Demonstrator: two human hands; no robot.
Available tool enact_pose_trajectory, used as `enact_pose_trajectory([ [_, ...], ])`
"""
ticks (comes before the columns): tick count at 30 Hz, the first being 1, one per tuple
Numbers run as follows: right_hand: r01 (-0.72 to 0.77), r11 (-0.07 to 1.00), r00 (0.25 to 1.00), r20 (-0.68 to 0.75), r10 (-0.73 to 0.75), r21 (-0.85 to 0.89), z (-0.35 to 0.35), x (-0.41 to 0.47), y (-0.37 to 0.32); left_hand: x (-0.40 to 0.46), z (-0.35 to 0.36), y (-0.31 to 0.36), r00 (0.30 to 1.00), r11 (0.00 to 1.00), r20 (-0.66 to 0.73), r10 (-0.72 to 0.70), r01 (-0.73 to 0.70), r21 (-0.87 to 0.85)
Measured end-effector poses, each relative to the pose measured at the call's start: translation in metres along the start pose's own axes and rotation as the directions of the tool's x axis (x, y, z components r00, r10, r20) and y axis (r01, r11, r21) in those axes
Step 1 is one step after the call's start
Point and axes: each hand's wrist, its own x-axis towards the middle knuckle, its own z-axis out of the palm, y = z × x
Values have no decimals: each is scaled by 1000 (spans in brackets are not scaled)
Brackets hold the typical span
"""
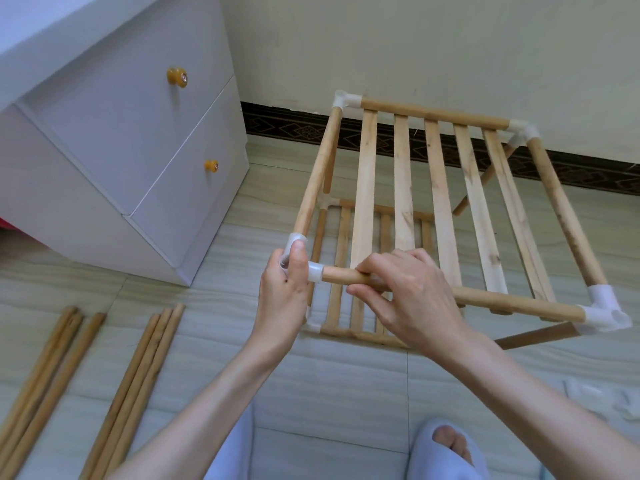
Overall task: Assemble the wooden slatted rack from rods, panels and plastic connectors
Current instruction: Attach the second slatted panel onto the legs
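A two-tier wooden rack (440, 202) stands on the floor, its upper slatted panel framed by rods and white plastic corner connectors. My left hand (282, 296) grips the near-left connector (298, 258), thumb pressed on its top. My right hand (405, 292) curls round the front rod (341, 274) just right of that connector. The near-right connector (604, 310) and the two far connectors sit on their corners. A lower slatted panel (363, 271) shows beneath.
Two bundles of loose wooden rods (45, 372) (138, 379) lie on the tiled floor at the left. A white drawer cabinet (114, 140) stands at the far left. Spare white connectors (595, 396) lie at the right. My slippered foot (446, 448) is below.
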Motion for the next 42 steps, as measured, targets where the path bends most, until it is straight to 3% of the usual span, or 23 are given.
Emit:
enact_pose_trajectory([
  [6, -13, 1000, 999, -29, 13, 8, 2, -1, -7, -3, 4, -4, 1000, 1000, -13, 2, -2, 22],
  [12, -53, 999, 999, -10, 53, -10, 2, 1, -13, 5, 1, -7, 997, 999, 74, -33, 32, 9],
  [17, -20, 1000, 1000, -16, 20, -14, -3, -9, -4, 6, -9, -6, 957, 996, 277, -91, 89, 21],
  [21, -62, 998, 996, -68, 60, -27, -15, -24, 3, 5, -12, -4, 886, 965, 400, -235, 261, -11],
  [23, -122, 992, 987, -111, 118, -24, -21, -31, 6, 11, -10, 4, 825, 884, 446, -347, 447, -137],
  [26, -170, 976, 970, -197, 141, -137, -19, -34, 9, 24, 2, 21, 641, 634, 631, -437, 717, -289],
  [31, -165, 954, 940, -332, 77, -248, -7, -33, 3, 31, 21, 27, 409, 411, 808, -425, 882, -230],
  [33, -150, 957, 930, -364, 51, -250, -7, -35, 3, 28, 22, 24, 353, 367, 850, -392, 907, -208],
  [42, -184, 962, 940, -322, 112, -201, 5, -44, 9, 19, 32, 27, 522, 469, 706, -478, 831, -298],
])
